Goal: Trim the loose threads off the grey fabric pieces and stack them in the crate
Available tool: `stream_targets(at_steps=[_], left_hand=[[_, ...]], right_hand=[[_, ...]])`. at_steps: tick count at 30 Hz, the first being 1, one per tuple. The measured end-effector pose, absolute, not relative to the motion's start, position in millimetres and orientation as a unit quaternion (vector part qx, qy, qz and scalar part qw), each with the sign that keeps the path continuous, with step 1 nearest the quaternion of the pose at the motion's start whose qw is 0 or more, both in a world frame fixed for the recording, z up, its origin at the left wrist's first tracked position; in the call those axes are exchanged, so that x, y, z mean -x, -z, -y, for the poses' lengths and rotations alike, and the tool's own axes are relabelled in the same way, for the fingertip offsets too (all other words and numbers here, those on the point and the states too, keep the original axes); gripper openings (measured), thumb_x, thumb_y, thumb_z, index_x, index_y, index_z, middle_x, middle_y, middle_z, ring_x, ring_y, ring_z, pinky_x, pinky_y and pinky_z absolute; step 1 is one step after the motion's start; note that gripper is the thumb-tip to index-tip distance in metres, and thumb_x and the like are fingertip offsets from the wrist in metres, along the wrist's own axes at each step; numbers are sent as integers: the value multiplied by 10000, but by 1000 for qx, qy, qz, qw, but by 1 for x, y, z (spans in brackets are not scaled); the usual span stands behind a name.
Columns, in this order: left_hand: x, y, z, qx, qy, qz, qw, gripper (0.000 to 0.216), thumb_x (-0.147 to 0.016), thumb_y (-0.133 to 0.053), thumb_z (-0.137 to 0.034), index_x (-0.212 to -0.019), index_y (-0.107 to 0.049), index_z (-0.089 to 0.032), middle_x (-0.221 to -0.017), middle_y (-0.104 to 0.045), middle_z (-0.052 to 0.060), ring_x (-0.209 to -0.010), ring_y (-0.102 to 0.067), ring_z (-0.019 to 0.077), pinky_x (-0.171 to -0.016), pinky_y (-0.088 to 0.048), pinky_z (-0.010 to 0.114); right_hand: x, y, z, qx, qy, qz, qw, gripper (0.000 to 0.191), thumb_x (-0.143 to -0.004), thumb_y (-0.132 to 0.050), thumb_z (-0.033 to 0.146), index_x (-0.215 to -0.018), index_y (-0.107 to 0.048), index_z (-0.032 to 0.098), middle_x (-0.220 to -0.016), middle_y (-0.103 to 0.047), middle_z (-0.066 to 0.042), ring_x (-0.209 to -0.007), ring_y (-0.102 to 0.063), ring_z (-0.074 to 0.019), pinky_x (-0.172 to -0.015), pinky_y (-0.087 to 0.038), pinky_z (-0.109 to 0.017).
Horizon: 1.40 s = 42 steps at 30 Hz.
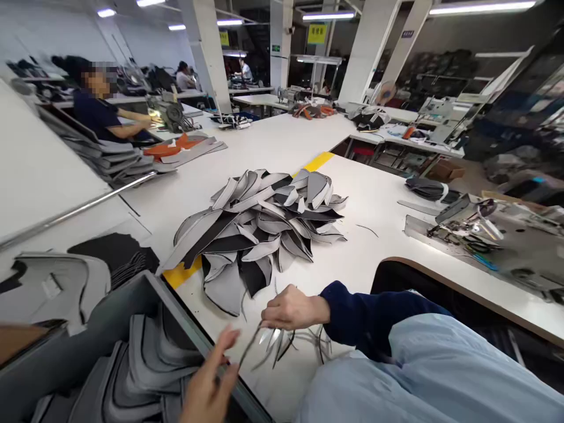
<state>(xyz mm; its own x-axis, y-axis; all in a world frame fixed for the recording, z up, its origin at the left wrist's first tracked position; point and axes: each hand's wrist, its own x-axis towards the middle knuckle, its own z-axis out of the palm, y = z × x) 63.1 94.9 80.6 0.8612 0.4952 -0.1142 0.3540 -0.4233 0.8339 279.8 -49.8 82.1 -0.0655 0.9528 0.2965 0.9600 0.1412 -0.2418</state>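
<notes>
My right hand (291, 308) is closed on a bunch of thin grey and black trimmed strips (273, 342) just above the white table (374, 205). My left hand (211, 382) hovers lower left, over a bin edge, fingers pinching the lower end of one long strip (247, 349). Beyond the hands lies a big pile of grey and black cut fabric pieces (259, 229). More loose strips (319, 343) lie by my right wrist.
A grey bin (132, 364) at lower left holds stacked grey pieces. A sewing machine (467, 226) stands at the right. Yellow tape (317, 161) crosses the table. A seated person (101, 108) works at a machine far left; others sit further back.
</notes>
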Motion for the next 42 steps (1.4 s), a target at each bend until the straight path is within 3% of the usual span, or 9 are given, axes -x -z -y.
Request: stream_targets(at_steps=[6, 10, 16, 22, 30, 32, 35, 38, 42], left_hand=[[-121, -63, -19, -775, -19, -287, 563, 674, -753, -438, -674, -1019, -681, -104, -494, -485, -9, -475, -461, 136, -472, -407, 227], [-109, -53, -25, -815, -38, -357, 456, 584, -813, -400, -609, -1093, -662, -169, -685, -596, 57, -644, -575, 196, -532, -457, 246], [-111, -21, 13, -927, -44, -294, 229, 550, -870, -345, -489, -1325, -483, -211, -1414, -332, 167, -1256, -368, 388, -855, -465, 488], [-129, -20, 56, -937, -20, -226, 267, 462, -918, -336, -353, -1361, -416, -250, -1487, -249, 124, -1347, -272, 316, -1002, -376, 501], [-178, -77, 60, -843, -169, -273, 431, 623, -870, -460, -360, -1428, -217, -228, -1513, -138, 149, -1356, -256, 276, -994, -402, 452], [-187, -92, 61, -774, -222, -281, 523, 665, -845, -488, -352, -1426, -193, -217, -1453, -289, 164, -1225, -459, 237, -886, -493, 365], [-186, -114, 62, -709, -291, -322, 556, 445, -756, -598, -332, -1166, -525, -175, -1075, -627, 86, -862, -640, 170, -720, -530, 264], [-168, -137, 64, -648, -321, -358, 591, 200, -684, -680, -340, -709, -598, -159, -662, -636, -3, -628, -630, 146, -602, -519, 236], [-138, -164, 69, -458, -386, -327, 731, 282, -612, -756, -376, -625, -587, -151, -573, -592, -27, -499, -568, 105, -503, -515, 212]], right_hand=[[-312, -86, 86, 646, -8, 731, 219, 458, -923, -313, 549, -839, -585, 190, -711, -603, 1, -535, -489, -87, -453, -219, -229], [-383, -69, 121, 795, -140, 516, 287, 510, -689, -654, 604, -1006, -596, 208, -932, -643, -21, -732, -584, -125, -593, -382, -212], [-477, -22, 124, 897, -171, 293, 283, 339, -920, -443, 421, -952, -602, 124, -851, -636, -53, -757, -603, -152, -701, -474, -305], [-466, -12, 77, 885, -162, 311, 305, 267, -898, -518, 367, -1020, -572, 136, -970, -604, -36, -827, -594, -138, -740, -507, -329], [-364, -53, 90, 769, -62, 472, 426, 109, -767, -481, 191, -659, -487, 176, -664, -539, 3, -602, -467, -101, -593, -365, -228], [-340, -64, 102, 727, -52, 515, 451, 150, -783, -448, 210, -635, -439, 191, -618, -492, 16, -554, -430, -97, -555, -351, -225], [-320, -83, 120, 665, -52, 577, 472, 236, -851, -403, 267, -624, -413, 201, -609, -452, 16, -531, -405, -97, -523, -360, -226], [-322, -101, 132, 593, -36, 630, 501, 241, -913, -376, 345, -781, -509, 193, -792, -517, -34, -602, -453, -105, -555, -425, -235], [-332, -113, 134, 521, 14, 653, 550, 502, -839, -475, 581, -1175, -446, 210, -1108, -431, -117, -721, -495, -124, -573, -500, -261]])
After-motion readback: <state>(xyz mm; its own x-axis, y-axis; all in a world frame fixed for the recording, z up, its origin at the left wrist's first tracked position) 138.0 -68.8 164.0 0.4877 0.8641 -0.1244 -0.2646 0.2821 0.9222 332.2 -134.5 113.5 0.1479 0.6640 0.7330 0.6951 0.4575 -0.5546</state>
